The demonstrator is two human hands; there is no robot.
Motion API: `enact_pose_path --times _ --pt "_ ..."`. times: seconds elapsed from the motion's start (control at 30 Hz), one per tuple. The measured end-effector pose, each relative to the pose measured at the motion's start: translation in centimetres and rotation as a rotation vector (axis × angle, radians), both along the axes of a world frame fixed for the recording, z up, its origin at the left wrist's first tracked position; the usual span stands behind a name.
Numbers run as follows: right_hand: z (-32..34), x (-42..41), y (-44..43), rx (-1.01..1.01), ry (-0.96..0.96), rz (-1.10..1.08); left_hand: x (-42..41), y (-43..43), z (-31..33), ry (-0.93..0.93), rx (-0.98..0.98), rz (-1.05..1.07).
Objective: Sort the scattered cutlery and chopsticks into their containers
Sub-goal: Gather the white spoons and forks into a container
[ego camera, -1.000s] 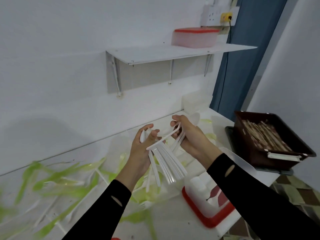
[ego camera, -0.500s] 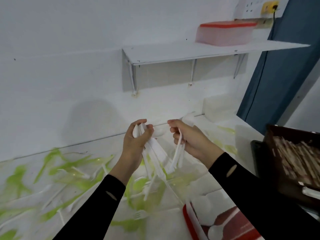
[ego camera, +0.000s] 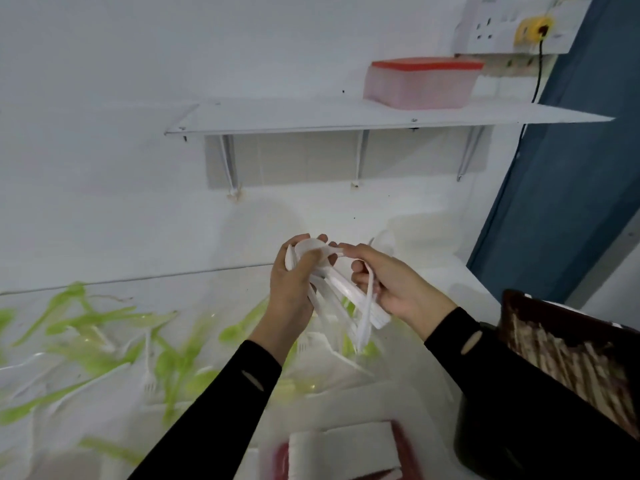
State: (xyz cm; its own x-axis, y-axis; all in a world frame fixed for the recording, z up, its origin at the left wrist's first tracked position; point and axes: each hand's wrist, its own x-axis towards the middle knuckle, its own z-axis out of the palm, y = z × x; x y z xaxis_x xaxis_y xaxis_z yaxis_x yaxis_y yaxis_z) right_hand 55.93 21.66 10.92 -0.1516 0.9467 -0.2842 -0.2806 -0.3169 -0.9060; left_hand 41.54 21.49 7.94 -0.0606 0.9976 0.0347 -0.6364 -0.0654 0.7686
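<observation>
The left hand (ego camera: 292, 289) is curled tightly round a bundle of white plastic cutlery (ego camera: 341, 296). The spoon bowls stick up above its thumb and the handles fan down and to the right. The right hand (ego camera: 394, 289) is just beside it. Its fingers are curled round a white utensil (ego camera: 367, 317) that hangs down across the bundle's handles, and its forefinger reaches to the spoon bowls at the top. Whether it holds 1 piece or 2 is too blurred to tell. Both hands are raised above the white table (ego camera: 446, 289). Below and to the left, loose green cutlery (ego camera: 86, 320) and white forks (ego camera: 148, 372) lie scattered over the tabletop. At the near edge sits a red-based container (ego camera: 405, 441) with white contents, blurred. To the right stands a dark brown crate (ego camera: 519, 306) filled with chopsticks (ego camera: 568, 362). On the wall above, a white shelf (ego camera: 311, 117) carries a pink box with a red lid (ego camera: 419, 86), under a socket (ego camera: 485, 26) with a yellow plug (ego camera: 531, 27). A blue door (ego camera: 571, 202) is at the right.
</observation>
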Motion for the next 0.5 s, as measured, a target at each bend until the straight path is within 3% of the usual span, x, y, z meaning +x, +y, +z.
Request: enact_pose_path --times 0.23,0.5 --pt "-2.5 6.1 1.3 -0.097 -0.168 -0.144 2.1 2.2 -1.6 -0.063 -0.053 0.168" --pt "-5.7 9.2 2.6 -0.055 -0.25 -0.009 5.8 3.2 -4.5 0.155 -0.205 0.013"
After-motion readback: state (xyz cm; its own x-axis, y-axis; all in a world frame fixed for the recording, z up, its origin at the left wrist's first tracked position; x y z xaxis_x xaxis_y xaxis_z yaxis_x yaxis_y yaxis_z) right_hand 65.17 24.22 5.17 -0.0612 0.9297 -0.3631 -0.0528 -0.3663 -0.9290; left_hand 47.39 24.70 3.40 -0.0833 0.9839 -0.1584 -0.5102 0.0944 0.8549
